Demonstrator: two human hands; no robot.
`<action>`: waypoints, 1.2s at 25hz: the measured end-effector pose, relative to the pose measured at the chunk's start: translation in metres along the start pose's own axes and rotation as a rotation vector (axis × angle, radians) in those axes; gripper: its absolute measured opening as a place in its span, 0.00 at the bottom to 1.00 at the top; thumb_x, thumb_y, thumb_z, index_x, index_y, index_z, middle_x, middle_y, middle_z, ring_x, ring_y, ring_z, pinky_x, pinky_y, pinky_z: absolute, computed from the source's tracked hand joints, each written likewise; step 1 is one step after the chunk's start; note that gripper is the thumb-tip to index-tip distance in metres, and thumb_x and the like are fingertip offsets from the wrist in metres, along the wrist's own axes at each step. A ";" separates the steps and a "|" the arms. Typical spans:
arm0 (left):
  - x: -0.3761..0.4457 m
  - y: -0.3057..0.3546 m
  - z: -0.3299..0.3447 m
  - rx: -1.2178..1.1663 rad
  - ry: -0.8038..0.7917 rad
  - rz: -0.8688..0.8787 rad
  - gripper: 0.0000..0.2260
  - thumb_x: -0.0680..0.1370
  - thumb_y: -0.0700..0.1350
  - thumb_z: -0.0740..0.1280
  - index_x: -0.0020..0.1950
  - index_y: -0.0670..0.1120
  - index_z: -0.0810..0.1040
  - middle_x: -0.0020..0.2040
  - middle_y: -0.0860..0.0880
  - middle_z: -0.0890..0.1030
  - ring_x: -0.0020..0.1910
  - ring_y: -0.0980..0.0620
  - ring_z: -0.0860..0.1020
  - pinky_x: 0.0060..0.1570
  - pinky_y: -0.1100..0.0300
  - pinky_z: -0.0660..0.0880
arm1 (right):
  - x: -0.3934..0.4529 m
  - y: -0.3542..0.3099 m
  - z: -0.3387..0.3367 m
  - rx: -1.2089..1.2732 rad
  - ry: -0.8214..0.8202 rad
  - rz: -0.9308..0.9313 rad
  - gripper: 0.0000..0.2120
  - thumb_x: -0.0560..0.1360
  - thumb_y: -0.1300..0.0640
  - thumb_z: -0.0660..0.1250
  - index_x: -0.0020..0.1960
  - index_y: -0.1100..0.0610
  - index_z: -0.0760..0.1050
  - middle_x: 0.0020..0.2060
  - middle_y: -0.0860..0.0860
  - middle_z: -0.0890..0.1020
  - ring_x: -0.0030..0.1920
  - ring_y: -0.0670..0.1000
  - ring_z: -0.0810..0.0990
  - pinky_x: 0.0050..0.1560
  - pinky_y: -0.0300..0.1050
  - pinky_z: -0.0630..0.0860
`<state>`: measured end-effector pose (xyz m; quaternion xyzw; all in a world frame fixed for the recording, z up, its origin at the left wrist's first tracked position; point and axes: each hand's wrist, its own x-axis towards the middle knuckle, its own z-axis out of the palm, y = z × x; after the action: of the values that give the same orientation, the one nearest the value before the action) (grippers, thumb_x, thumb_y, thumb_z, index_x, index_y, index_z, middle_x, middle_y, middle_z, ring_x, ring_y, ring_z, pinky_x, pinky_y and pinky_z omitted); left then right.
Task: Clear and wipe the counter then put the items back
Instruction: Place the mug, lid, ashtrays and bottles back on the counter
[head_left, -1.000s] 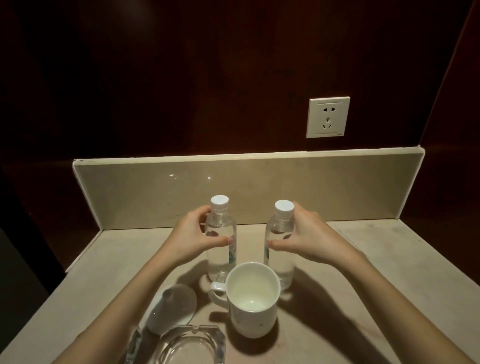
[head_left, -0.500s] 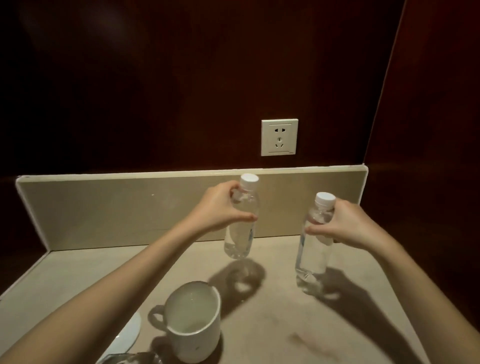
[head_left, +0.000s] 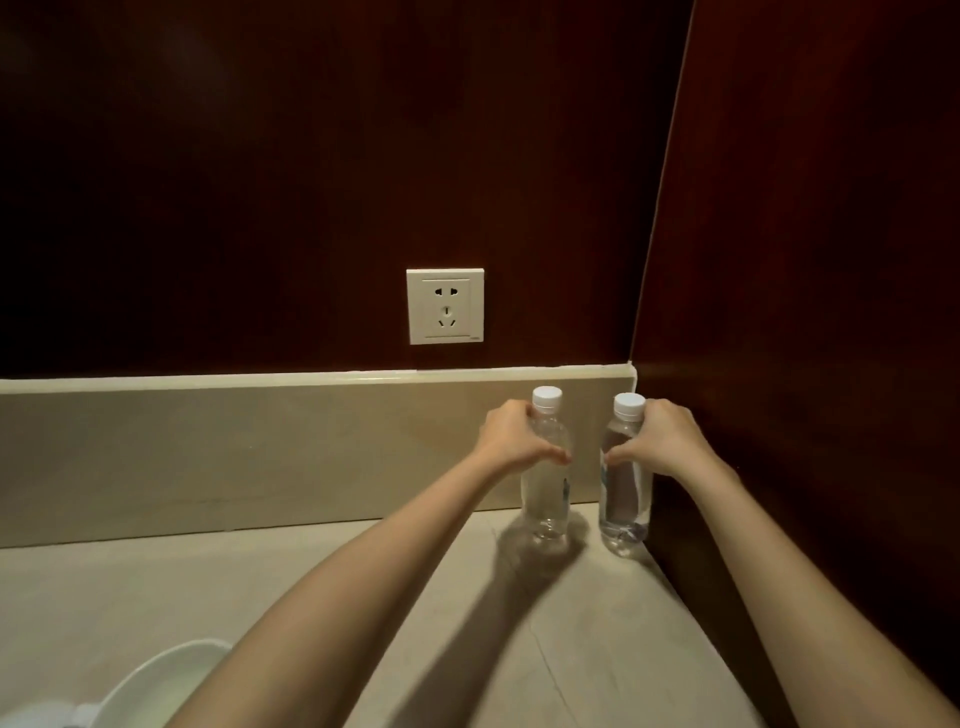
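Having been carried from mid-counter (head_left: 311, 597), both bottles (head_left: 545, 483) (head_left: 625, 488) are now stood in the back right corner, each grip (head_left: 511, 436) (head_left: 667, 441) curled round one, so clearing is under way.

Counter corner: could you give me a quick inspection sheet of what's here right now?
Surface: beige counter, bare where visible.
Job's things: left bottle and right bottle, clear, white-capped, upright in the back right corner, close but apart.
Clutter: white mug at the bottom edge, partly cut off.
Hands: left hand grips the left bottle; right hand grips the right bottle.
Cables: nothing seen.
Surroundings: dark wood walls, wall socket, beige backsplash.
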<state>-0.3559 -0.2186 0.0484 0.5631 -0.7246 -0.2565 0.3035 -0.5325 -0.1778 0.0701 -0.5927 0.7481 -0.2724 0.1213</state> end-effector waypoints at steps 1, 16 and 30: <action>0.007 0.001 0.005 0.005 0.010 -0.007 0.29 0.59 0.53 0.81 0.58 0.46 0.80 0.54 0.48 0.82 0.56 0.49 0.79 0.56 0.53 0.77 | 0.005 0.000 0.002 0.000 0.012 0.005 0.19 0.60 0.56 0.80 0.45 0.57 0.74 0.50 0.57 0.80 0.51 0.56 0.79 0.42 0.45 0.72; 0.013 0.012 0.051 0.139 0.109 0.089 0.28 0.66 0.53 0.78 0.59 0.41 0.72 0.58 0.43 0.68 0.56 0.41 0.75 0.57 0.50 0.74 | 0.025 0.000 0.023 -0.200 0.096 -0.139 0.34 0.68 0.64 0.75 0.68 0.63 0.61 0.64 0.59 0.68 0.61 0.64 0.73 0.55 0.52 0.73; 0.025 0.016 0.013 0.259 -0.048 0.198 0.35 0.65 0.59 0.77 0.64 0.43 0.69 0.60 0.44 0.76 0.59 0.45 0.75 0.56 0.52 0.73 | 0.024 -0.011 0.005 -0.313 0.090 -0.165 0.23 0.73 0.53 0.71 0.62 0.63 0.70 0.59 0.59 0.73 0.59 0.62 0.74 0.54 0.51 0.72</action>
<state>-0.3810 -0.2391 0.0546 0.5170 -0.8106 -0.1431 0.2346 -0.5275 -0.2039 0.0758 -0.6510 0.7350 -0.1878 -0.0287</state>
